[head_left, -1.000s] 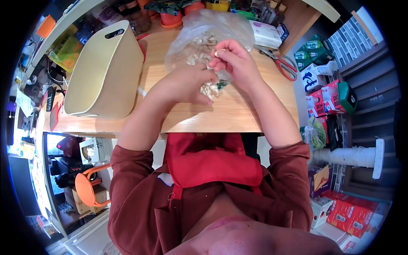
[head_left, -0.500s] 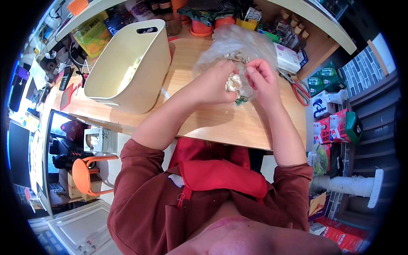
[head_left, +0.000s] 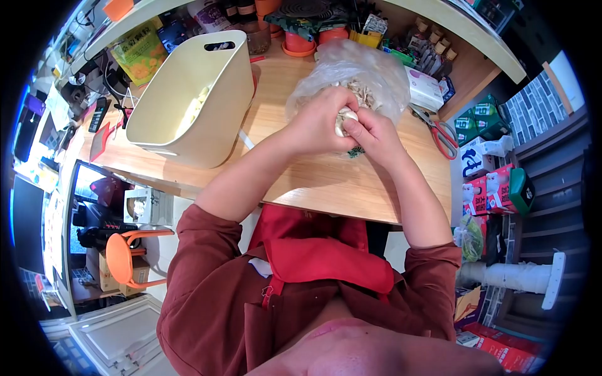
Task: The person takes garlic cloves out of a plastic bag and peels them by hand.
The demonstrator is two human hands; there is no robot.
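Note:
My left hand [head_left: 321, 123] is wrapped round a garlic bulb [head_left: 344, 119] with pale, whitish skin. My right hand [head_left: 376, 134] is closed against the same bulb from the right, its thumb pressed on it; part of the garlic is hidden by the fingers. Just behind both hands, a clear plastic bag [head_left: 382, 72] lies on the table, with dry garlic skins [head_left: 359, 93] on it. To the left stands a tall cream bin [head_left: 219, 119], and pale pieces that look like garlic cloves [head_left: 199, 103] lie inside.
Red-handled scissors [head_left: 444, 139] lie at the right of the wooden table [head_left: 313, 182], beside a white box [head_left: 424, 89]. Orange pots [head_left: 299, 44] and small corked bottles [head_left: 433, 47] line the back under a shelf. An orange chair [head_left: 120, 260] stands at lower left.
My right hand has moved left and down onto the garlic, so both hands now meet around it. More of the dry skins behind shows. The bin and scissors have stayed put.

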